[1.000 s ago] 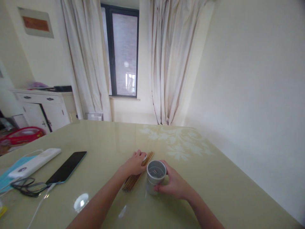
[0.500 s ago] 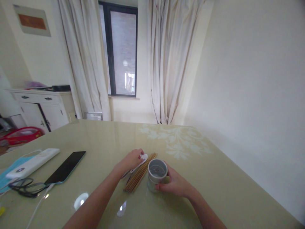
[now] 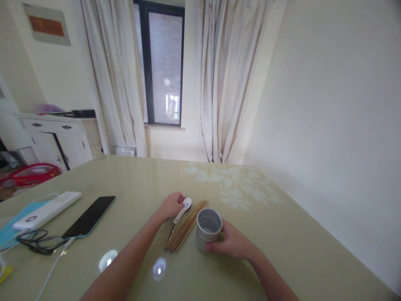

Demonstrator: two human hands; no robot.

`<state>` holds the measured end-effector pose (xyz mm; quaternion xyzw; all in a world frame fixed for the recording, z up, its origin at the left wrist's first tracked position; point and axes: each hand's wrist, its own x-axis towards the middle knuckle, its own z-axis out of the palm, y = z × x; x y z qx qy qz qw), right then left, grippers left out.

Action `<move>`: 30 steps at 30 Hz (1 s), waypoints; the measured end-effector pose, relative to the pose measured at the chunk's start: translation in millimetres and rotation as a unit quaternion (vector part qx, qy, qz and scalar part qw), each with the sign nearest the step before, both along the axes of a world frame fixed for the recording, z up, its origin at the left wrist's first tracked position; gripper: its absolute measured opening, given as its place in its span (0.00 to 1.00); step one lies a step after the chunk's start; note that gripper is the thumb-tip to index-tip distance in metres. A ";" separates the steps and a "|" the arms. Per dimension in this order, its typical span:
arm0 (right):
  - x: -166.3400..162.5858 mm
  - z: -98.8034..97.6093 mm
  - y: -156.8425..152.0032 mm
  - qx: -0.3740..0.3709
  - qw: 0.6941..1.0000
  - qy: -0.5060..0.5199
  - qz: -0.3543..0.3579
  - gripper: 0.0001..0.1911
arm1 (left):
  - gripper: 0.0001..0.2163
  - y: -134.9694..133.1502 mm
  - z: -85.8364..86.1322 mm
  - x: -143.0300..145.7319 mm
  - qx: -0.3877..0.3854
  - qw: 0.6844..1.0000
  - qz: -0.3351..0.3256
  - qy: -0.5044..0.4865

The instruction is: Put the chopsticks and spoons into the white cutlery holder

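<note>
Head view: one cup (image 3: 209, 228) stands on the table (image 3: 291, 238), with the right hand (image 3: 231, 243) wrapped round its side. Just left of the cup lies one bundle of chopsticks (image 3: 186, 226), too blurred to count. Just beyond them the left hand (image 3: 171, 205) pinches one spoon (image 3: 183, 208). One phone (image 3: 89, 216) lies far left of the cup.

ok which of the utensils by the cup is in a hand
The white spoon, pinched near its bowl by the left hand. The brown wooden chopsticks lie loose beside it; the right hand holds only the grey metal cup.
</note>
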<state>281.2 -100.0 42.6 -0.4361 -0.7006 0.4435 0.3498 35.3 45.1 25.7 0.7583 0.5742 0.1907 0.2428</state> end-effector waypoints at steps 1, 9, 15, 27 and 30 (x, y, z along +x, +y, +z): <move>0.4 -0.4 0.3 -0.003 1.000 -0.004 0.001 0.42 | 0.07 0.2 -0.4 0.2 0.003 1.000 0.003 0.004; 3.6 -2.7 2.6 -0.011 1.000 -0.020 0.018 0.40 | 0.09 -12.0 8.3 11.5 0.110 0.993 -0.029 0.043; 3.0 2.2 2.2 -0.001 1.000 -0.014 0.026 0.41 | 0.09 -38.3 19.9 35.6 0.097 0.982 -0.140 0.077; 14.3 8.5 1.3 0.014 1.000 -0.020 0.008 0.53 | 0.13 -50.8 29.4 38.3 0.043 0.977 -0.145 0.150; 23.0 21.6 0.3 0.042 0.996 0.005 -0.077 0.49 | 0.13 -43.9 46.4 27.5 0.007 0.990 -0.122 0.065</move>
